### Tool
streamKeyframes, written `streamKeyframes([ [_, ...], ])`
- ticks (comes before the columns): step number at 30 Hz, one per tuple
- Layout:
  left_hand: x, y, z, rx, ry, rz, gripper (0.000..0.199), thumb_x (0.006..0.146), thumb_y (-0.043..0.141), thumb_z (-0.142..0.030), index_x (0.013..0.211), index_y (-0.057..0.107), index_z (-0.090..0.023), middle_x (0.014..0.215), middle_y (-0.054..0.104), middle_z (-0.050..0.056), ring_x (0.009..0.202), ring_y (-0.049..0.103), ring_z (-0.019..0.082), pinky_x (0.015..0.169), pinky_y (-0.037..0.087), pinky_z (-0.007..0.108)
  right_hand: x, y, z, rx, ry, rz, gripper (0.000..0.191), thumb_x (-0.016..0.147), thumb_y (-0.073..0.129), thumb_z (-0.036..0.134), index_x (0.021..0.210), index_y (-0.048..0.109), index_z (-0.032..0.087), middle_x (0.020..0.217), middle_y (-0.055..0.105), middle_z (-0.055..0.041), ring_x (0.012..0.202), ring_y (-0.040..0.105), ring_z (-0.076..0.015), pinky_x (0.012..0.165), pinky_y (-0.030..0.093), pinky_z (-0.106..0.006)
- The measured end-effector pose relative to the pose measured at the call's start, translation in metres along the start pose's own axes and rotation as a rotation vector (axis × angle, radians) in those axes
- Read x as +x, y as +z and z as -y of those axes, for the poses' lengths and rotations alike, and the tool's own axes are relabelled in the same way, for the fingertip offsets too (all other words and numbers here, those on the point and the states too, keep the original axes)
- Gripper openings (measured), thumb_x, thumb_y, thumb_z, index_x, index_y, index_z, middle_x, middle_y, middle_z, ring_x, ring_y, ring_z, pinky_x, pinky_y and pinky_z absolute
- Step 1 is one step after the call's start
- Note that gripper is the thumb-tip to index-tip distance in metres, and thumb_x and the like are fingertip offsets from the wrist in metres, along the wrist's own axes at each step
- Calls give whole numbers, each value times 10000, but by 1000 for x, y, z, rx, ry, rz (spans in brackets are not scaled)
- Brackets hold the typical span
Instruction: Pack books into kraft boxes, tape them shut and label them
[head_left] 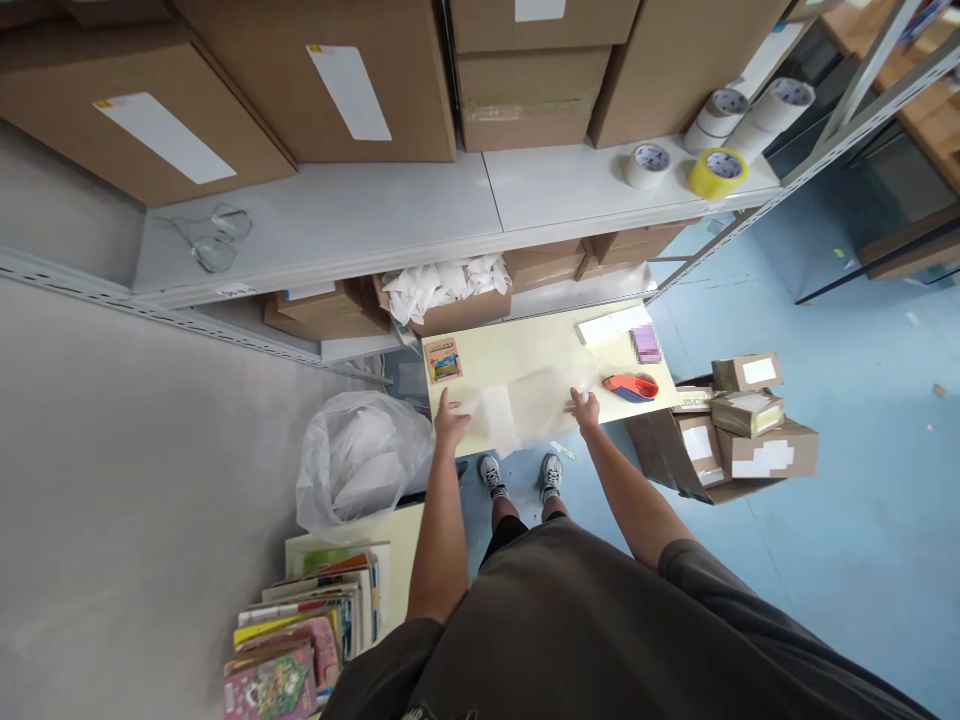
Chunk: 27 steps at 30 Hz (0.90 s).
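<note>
A translucent white sheet (536, 400), thin and partly blurred, stretches between my two hands over the pale yellow tabletop (517, 345). My left hand (451, 420) is closed on its left end, the thumb towards the sheet. At the right end my right hand (585, 408) pinches it between thumb and fingers. A small picture booklet (443, 360) lies at the table's far left corner, just beyond my left hand. To the right of my right hand rests an orange and blue tape dispenser (631, 387). Behind that are a purple packet (646, 344) and a white strip (609, 325).
Beyond the table stands a grey shelf (420, 205) with cardboard boxes (525, 98), tape rolls (718, 173) and glasses (217, 240). On the left are a plastic bag of white material (364, 455) and stacked books (300, 630). Small cartons (750, 410) fill a box on the right floor.
</note>
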<state>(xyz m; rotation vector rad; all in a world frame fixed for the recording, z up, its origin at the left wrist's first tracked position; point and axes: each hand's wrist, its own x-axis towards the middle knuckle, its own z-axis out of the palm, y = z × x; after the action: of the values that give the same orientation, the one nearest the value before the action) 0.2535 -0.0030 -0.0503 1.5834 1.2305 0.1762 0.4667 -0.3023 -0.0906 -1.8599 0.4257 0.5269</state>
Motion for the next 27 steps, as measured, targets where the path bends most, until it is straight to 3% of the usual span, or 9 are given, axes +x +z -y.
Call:
streamKeyframes([
  [3, 23, -33, 18, 158, 21, -125, 919, 664, 740, -54, 1549, 552, -215, 1205, 750, 102, 1191, 695, 343, 1124, 494, 451, 16, -11, -2, 11, 112, 15, 393, 827, 810, 576, 841, 606, 240, 654, 704, -6, 618, 695, -210, 584, 517, -293],
  [6, 41, -50, 30, 207, 18, -161, 887, 654, 703, -57, 1517, 574, -210, 1223, 752, 100, 1185, 695, 325, 1128, 494, 437, 33, -20, -5, -132, 145, -13, 350, 787, 821, 529, 812, 655, 221, 685, 712, -35, 728, 710, -246, 662, 540, -322],
  [11, 45, -37, 36, 197, 16, -173, 829, 657, 690, -77, 1473, 609, -196, 1305, 732, 124, 1212, 681, 323, 1137, 492, 438, 51, -39, -7, -501, -3, -126, 387, 777, 815, 546, 929, 722, 203, 937, 764, -162, 1015, 705, -339, 902, 537, -409],
  [16, 39, -21, 35, 211, 84, -175, 774, 653, 662, -48, 1414, 647, -189, 1339, 713, 128, 1289, 639, 327, 1167, 468, 426, 59, -87, -9, -718, -389, -378, 506, 894, 652, 510, 1270, 682, 173, 1279, 685, -214, 1226, 576, -387, 1020, 478, -482],
  [18, 38, -18, 32, 232, 108, -186, 765, 664, 651, -36, 1418, 639, -166, 1362, 699, 134, 1315, 622, 318, 1188, 453, 416, 67, -106, -10, -829, -465, -382, 549, 889, 654, 464, 1338, 651, 149, 1376, 629, -238, 1291, 510, -407, 1044, 448, -508],
  [23, 39, -13, 24, 241, 174, -199, 766, 714, 649, -37, 1469, 605, -165, 1400, 673, 141, 1338, 609, 308, 1203, 452, 413, 96, -131, -7, -1017, -444, -215, 447, 917, 606, 314, 1340, 653, 177, 1428, 603, -216, 1315, 471, -402, 1060, 392, -548],
  [27, 35, -11, 19, 250, 173, -237, 793, 774, 677, -85, 1549, 525, -163, 1479, 617, 175, 1403, 569, 329, 1221, 434, 458, 109, -135, 1, -1003, -372, -217, 478, 928, 604, 285, 1388, 625, 159, 1403, 608, -231, 1283, 507, -392, 1030, 410, -525],
])
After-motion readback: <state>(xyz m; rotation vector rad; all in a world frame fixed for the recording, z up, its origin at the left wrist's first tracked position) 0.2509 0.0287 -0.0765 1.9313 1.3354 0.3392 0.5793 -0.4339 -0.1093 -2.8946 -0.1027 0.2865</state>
